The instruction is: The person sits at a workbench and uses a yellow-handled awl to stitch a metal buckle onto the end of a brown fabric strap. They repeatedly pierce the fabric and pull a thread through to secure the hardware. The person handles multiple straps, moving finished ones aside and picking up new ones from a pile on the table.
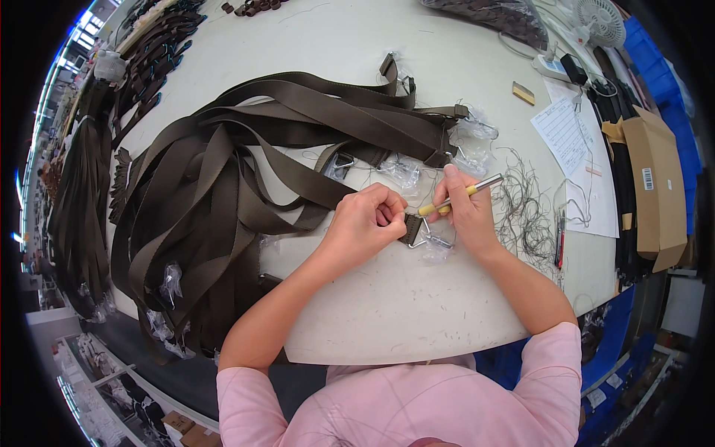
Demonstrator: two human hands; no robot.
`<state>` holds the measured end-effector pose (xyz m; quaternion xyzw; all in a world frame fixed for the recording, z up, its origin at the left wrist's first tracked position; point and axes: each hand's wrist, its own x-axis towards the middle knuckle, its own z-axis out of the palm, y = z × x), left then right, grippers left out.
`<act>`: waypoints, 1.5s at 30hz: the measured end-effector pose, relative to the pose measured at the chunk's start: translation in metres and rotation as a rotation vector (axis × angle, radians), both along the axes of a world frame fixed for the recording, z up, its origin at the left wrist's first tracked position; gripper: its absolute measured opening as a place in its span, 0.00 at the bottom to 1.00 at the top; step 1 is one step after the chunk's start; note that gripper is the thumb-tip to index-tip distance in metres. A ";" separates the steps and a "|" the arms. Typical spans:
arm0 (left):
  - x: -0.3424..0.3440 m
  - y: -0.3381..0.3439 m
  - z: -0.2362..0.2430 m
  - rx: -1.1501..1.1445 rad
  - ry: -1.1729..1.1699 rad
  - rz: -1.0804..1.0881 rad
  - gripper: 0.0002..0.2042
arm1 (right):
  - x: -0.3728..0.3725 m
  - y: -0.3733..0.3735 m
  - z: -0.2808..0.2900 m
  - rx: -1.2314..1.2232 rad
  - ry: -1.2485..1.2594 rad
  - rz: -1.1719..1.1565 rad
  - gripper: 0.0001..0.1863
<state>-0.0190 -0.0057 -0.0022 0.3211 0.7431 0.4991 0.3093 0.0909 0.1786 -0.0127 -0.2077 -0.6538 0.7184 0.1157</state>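
Note:
My right hand (465, 212) grips a pen-like tool (429, 208) with a yellow barrel and silver end, its yellow tip pointing left. Beside it my left hand (365, 223) is closed in a pinch at the end of a dark olive webbing strap (411, 229); what its fingertips hold is too small to make out. That end carries a metal clip (436, 242) with clear plastic wrap. A large heap of similar straps (216, 179) spreads across the left and middle, several ends bearing wrapped metal hardware (473, 138). Loose dark threads (521, 208) lie right of my right hand.
The white table (395, 313) holds bundled straps (78, 208) far left, a filled bag (488, 18), small fan (599, 22), power strip (551, 68), small yellow block (523, 92), paper sheets (555, 138) and a red pen (560, 246). A cardboard box (655, 186) and blue bins (648, 52) line the right.

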 end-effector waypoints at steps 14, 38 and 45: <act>-0.023 -0.039 0.044 -0.251 0.803 -0.339 0.21 | 0.012 0.008 -0.004 0.093 0.271 -0.115 0.21; 0.046 -0.138 0.082 -0.376 0.699 -0.005 0.25 | 0.013 -0.012 0.001 0.790 0.592 0.068 0.16; 0.002 -0.077 -0.011 -0.552 0.796 0.109 0.48 | 0.018 -0.007 -0.001 0.787 0.575 0.070 0.19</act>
